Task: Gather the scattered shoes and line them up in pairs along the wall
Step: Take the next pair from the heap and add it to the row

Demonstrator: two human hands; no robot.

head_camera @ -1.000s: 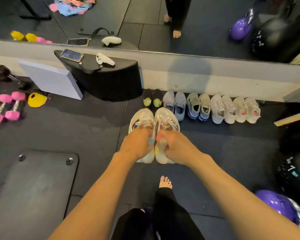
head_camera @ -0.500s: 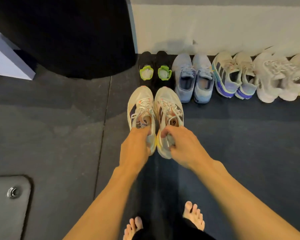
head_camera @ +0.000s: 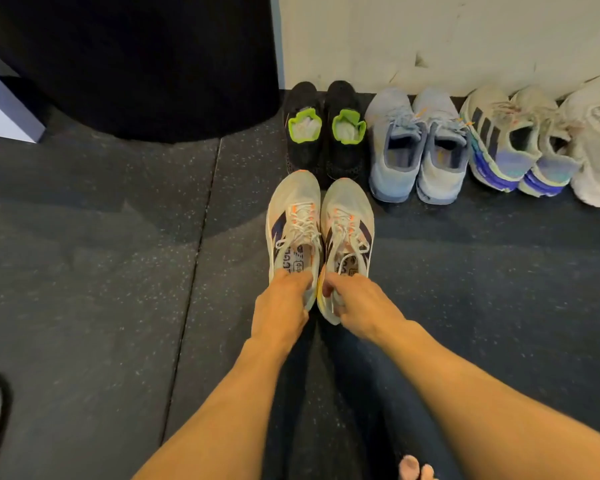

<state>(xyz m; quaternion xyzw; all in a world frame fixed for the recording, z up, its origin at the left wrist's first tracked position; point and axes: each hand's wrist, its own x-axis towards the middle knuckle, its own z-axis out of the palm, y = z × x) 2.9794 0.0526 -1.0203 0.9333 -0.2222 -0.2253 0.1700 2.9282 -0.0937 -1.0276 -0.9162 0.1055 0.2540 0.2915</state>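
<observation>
White mesh shoes (head_camera: 302,216), 2 of them, side by side and touching, toes aimed at the wall (head_camera: 430,36). Orange lace holes, dark stripes on the sides. Toes right up against the heels of the black pair with green tongues (head_camera: 326,143). Soles on the floor (head_camera: 84,271) or just above it: cannot tell.

Much bigger and nearer than 1 second ago, with the view dropped low. Same pair, same grip as then, now brought down in front of the row. Probably the put-down step, nearly done.

Along the wall to the right, heels out: a blue-grey pair (head_camera: 416,150), a white pair with purple soles (head_camera: 513,143), then 1 more white shoe (head_camera: 596,154) cut off by the edge. No free gap by the wall for this pair, with the big black stand (head_camera: 136,64) hard against the left end of the row. Maybe a 2nd row, then, or a spot somewhere else.

Left hand (head_camera: 281,306) curled round the heel of the left shoe (head_camera: 293,202). Right hand (head_camera: 359,306) pinching the heel of the right shoe (head_camera: 349,206), a loose lace hanging by the fingers. Both clamped on, close together, only a thin gap between. Bare toes (head_camera: 414,467) at the bottom edge.
</observation>
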